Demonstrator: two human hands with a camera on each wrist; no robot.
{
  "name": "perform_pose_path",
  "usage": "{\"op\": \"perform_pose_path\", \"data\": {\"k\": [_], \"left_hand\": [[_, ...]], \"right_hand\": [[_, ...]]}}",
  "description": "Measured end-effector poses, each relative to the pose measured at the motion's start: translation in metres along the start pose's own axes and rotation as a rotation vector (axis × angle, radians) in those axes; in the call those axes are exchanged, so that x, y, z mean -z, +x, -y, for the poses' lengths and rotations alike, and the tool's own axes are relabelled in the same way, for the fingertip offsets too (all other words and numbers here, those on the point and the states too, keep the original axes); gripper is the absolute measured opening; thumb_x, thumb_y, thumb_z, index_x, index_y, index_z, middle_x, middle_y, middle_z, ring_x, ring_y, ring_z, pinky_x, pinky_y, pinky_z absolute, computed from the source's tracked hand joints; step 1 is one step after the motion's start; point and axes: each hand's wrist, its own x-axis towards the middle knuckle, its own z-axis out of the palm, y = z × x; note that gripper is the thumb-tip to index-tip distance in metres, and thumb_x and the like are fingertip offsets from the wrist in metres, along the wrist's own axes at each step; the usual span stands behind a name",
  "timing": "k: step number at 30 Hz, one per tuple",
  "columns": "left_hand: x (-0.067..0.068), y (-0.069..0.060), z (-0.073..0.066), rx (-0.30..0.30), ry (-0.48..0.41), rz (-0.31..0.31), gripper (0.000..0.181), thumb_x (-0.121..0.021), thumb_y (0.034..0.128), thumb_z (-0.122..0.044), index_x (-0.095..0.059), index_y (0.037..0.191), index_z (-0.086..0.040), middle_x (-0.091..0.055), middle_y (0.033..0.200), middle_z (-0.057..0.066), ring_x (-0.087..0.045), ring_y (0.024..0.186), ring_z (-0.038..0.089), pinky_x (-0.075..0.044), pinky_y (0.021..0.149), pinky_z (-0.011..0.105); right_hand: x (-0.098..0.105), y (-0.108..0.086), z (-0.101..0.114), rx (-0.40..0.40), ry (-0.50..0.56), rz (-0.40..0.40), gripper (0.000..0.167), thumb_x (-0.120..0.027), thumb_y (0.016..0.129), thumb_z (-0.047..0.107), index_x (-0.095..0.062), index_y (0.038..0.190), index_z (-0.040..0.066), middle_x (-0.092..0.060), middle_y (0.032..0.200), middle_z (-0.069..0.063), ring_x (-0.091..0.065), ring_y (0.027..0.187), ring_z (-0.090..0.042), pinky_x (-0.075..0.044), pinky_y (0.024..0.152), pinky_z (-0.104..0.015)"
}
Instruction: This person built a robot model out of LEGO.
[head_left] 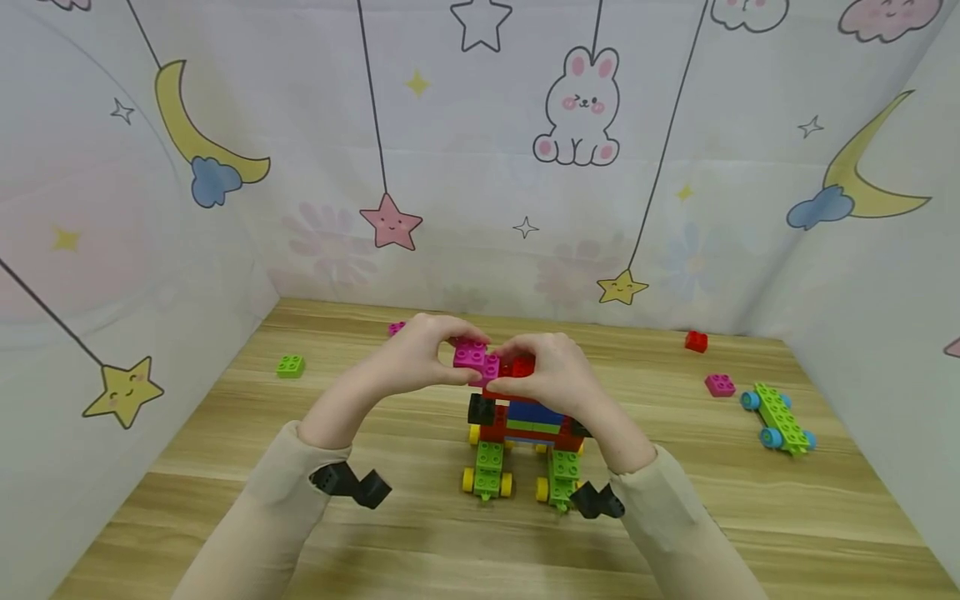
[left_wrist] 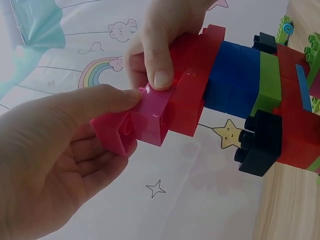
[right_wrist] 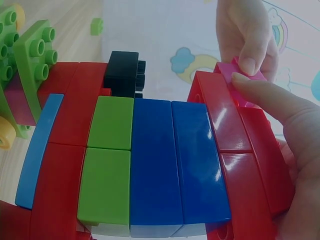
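A build of toy building bricks stands on four-stud green wheeled bases (head_left: pixel 489 471) with yellow wheels. Red bricks (right_wrist: pixel 65 120), green bricks (right_wrist: pixel 107 150) and blue bricks (right_wrist: pixel 155 160) make up its body, and a black brick (left_wrist: pixel 262 142) juts from the side. My left hand (head_left: pixel 408 358) pinches a pink brick (left_wrist: pixel 112 132) between thumb and fingers at the build's upper left. Touching it is a second pink brick (left_wrist: pixel 152 115) beside the red top bricks. My right hand (head_left: pixel 555 371) holds that second brick, thumb on its face; its other fingers are partly hidden.
To the right lie a red brick (head_left: pixel 696 341), a pink brick (head_left: pixel 720 385) and a green wheeled base (head_left: pixel 780 417) with blue wheels. At the left are a green brick (head_left: pixel 291 366) and another pink brick (head_left: pixel 397 328). A printed cloth (head_left: pixel 480 167) hangs behind the wooden table (head_left: pixel 420 542).
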Motion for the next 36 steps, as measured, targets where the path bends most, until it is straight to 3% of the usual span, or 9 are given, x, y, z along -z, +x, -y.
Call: {"op": "perform_pose_path", "data": {"k": [25, 36], "left_hand": [[-0.003, -0.001, 0.008, 0.001, -0.066, 0.006, 0.039, -0.078, 0.0831, -0.014, -0.068, 0.119, -0.004, -0.071, 0.114, 0.008, -0.065, 0.102, 0.021, -0.054, 0.086, 0.036], [-0.006, -0.004, 0.011, -0.062, -0.078, -0.034, 0.040, -0.077, 0.0838, -0.012, -0.066, 0.121, -0.003, -0.071, 0.114, 0.009, -0.064, 0.097, 0.020, -0.054, 0.078, 0.027]], "right_hand": [[0.000, 0.000, 0.000, -0.007, 0.014, 0.004, 0.038, -0.080, 0.081, 0.032, -0.073, 0.111, 0.010, -0.074, 0.103, -0.004, -0.066, 0.088, -0.017, -0.054, 0.075, -0.031], [0.000, 0.000, -0.001, 0.001, 0.023, 0.000, 0.038, -0.080, 0.081, 0.031, -0.073, 0.111, 0.009, -0.075, 0.101, -0.003, -0.066, 0.086, -0.016, -0.054, 0.073, -0.029]]}}
